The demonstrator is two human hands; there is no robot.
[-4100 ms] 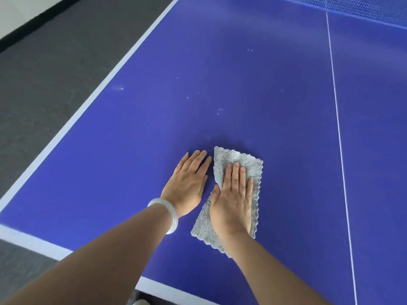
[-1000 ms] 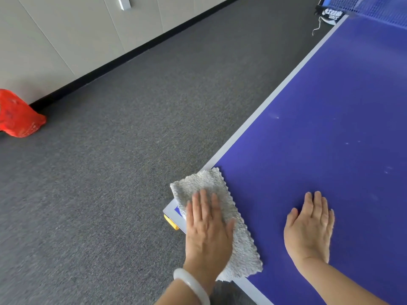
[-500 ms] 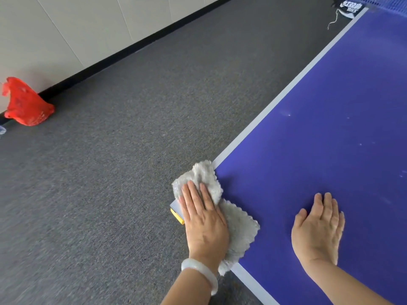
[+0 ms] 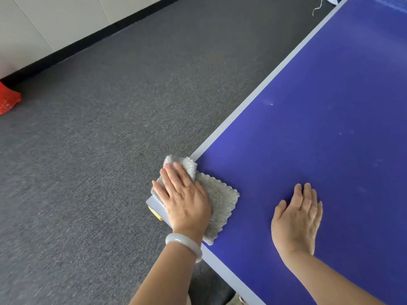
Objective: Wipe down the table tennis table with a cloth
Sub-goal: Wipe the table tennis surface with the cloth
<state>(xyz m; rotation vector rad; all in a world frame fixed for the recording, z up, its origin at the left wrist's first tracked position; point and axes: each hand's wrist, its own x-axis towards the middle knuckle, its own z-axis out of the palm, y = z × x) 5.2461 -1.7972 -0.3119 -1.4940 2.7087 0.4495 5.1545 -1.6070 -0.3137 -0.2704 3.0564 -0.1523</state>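
At the table (image 4: 330, 106) corner, left hand (image 4: 186, 199) flat-fingered on bunched cloth (image 4: 220, 201), right hand (image 4: 297, 221) flat, empty. Could drop cloth over the edge if pushed farther outward.

Count on inspection: one blue surface (image 4: 330, 106); one grey cloth (image 4: 222, 201); two grips, namely the left grip (image 4: 185, 201) and the right grip (image 4: 297, 221); one pale bangle (image 4: 184, 243); one red object (image 4: 7, 100); one yellow corner fitting (image 4: 154, 213).

Grey carpet (image 4: 92, 150) covers the floor. A pale panelled wall (image 4: 55, 20) with black skirting (image 4: 92, 39) runs behind it. A red bag (image 4: 7, 100) sits at the wall's foot.
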